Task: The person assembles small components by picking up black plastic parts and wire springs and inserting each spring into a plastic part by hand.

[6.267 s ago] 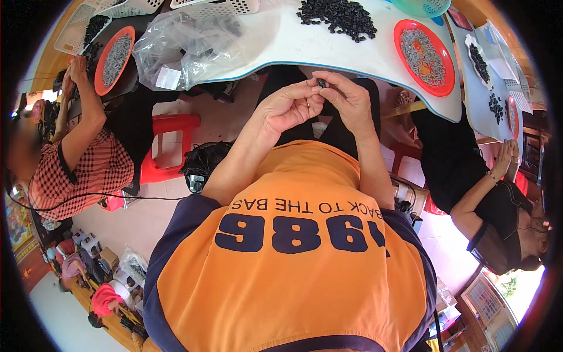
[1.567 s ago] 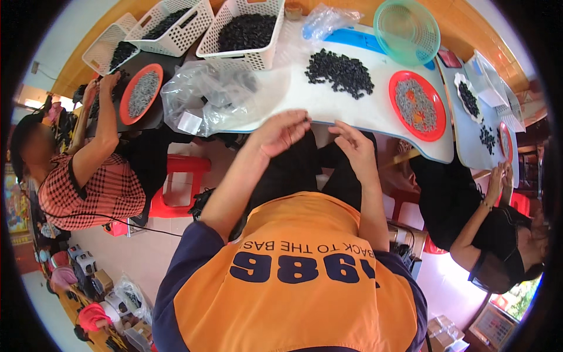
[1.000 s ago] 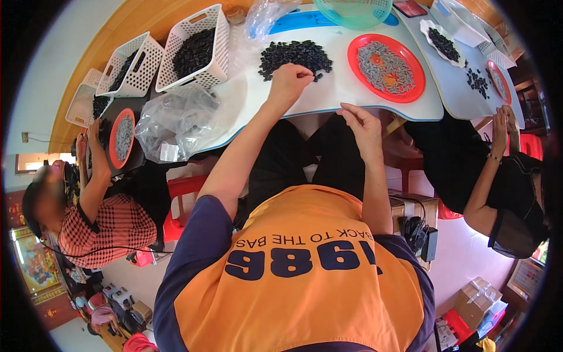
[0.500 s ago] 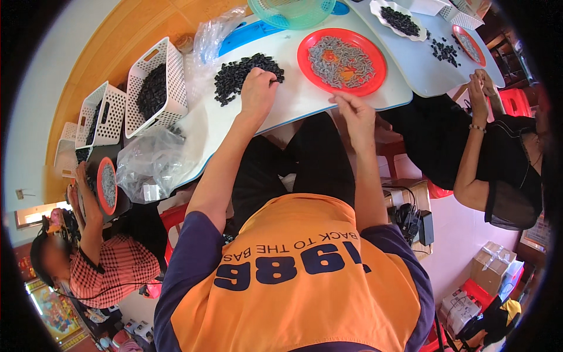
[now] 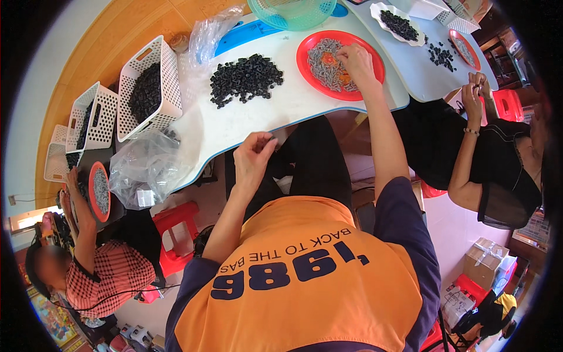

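My left hand (image 5: 252, 159) is drawn back over my lap, off the table's front edge. Its thumb and fingers pinch a small black part, of which only a dark tip shows. My right hand (image 5: 356, 62) reaches over a red plate (image 5: 305, 71), fingertips pressed together down among the small grey screw-like pieces (image 5: 324, 69) that cover it. Whether a piece sits in those fingertips is too small to tell. To the plate's left, a loose pile of small black parts (image 5: 245, 79) lies on the white table (image 5: 202, 126).
White perforated baskets (image 5: 173, 82) with black parts stand at the left, near a clear plastic bag (image 5: 143, 167). A green mesh basket (image 5: 292, 13) sits at the back. Co-workers sit on both sides; the right one has a white dish (image 5: 404, 36) of black parts.
My left hand has moved from the black pile back toward my lap. My right hand has gone from the table's front edge up into the red plate.
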`<state>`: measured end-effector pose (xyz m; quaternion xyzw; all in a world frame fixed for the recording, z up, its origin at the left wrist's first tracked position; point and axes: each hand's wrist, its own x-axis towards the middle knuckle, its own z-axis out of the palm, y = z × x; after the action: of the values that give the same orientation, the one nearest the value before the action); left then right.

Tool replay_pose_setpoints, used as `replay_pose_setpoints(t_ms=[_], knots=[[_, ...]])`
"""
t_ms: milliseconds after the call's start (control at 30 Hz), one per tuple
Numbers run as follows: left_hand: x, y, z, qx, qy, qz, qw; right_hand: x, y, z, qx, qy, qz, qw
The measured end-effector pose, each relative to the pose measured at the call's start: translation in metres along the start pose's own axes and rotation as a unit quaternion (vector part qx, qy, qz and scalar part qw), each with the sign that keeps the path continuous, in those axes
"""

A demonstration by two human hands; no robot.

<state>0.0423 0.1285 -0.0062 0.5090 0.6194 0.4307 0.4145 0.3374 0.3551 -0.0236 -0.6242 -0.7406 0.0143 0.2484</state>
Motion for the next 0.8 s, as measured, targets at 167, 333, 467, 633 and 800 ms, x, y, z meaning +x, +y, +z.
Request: replay_pose_setpoints(t_ms=[167,333,467,633,800], knots=[[-0.017,-0.025,-0.015,-0.03,0.007,-0.036,0.999,0.015,-0.012,0.011,-0.064,-0.087,0.01,0.994],[-0.014,-0.036,-0.019,-0.071,0.014,-0.053,0.996,0.012,-0.018,0.012,-0.069,-0.098,-0.008,0.993],[-0.013,-0.035,-0.021,-0.109,0.014,-0.029,0.994,-0.003,-0.014,0.005,0.006,-0.048,-0.032,0.998],[-0.01,-0.032,-0.023,-0.141,0.009,-0.03,0.989,-0.013,-0.013,-0.003,0.14,-0.049,0.056,0.987],[-0.014,-0.033,-0.018,-0.139,0.003,-0.021,0.99,-0.018,-0.016,-0.009,0.193,-0.026,0.081,0.978]])
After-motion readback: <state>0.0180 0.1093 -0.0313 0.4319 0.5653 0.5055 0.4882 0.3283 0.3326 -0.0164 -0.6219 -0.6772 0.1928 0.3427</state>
